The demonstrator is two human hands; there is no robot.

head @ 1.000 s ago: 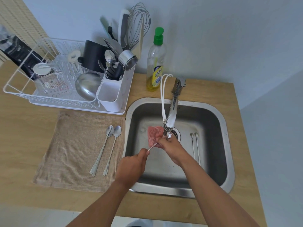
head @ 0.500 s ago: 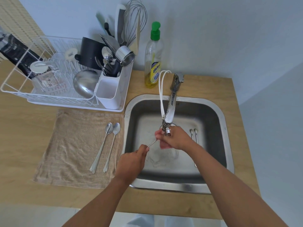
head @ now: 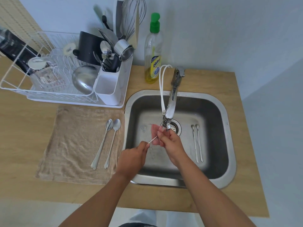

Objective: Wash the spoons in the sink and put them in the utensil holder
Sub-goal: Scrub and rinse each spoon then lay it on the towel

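Spoon being washed: a thin metal spoon [head: 152,139] is over the sink basin, just below the faucet head; only a short length of its handle shows between the two hands, and its bowl end is hidden in the scrubber.
Left hand: the left hand [head: 133,158] pinches the near end of the handle, fingers curled together around it.
Right hand: the right hand [head: 170,142] grips a pink mesh scrubber [head: 155,133], fingers curled and pressed together over it, with the scrubber wrapped round the far end of the spoon.
Sink: a steel sink [head: 229,145] set in the wooden counter [head: 19,141]; the drain [head: 174,127] sits just behind the right hand.
Spoons in the basin: two more spoons [head: 197,143] lie side by side on the basin floor, right of the drain, apart from the hands.
Faucet: the faucet [head: 172,99] reaches out over the basin, with a white hose [head: 161,89] looped beside it.
Spoons on towel: two spoons [head: 106,143] lie side by side on a beige towel [head: 73,145] left of the sink, bowls pointing away from the person.
Utensil holder: a white utensil holder [head: 108,89] stands at the right end of the dish rack [head: 19,89], its back compartment crowded with utensils and a whisk [head: 133,17].
Rack contents: a steel bowl [head: 84,81], a glass measuring jug [head: 47,74] and a black mug [head: 89,48].
Soap: a dish soap bottle [head: 153,51] with a green cap stands on the counter behind the sink, between rack and faucet.
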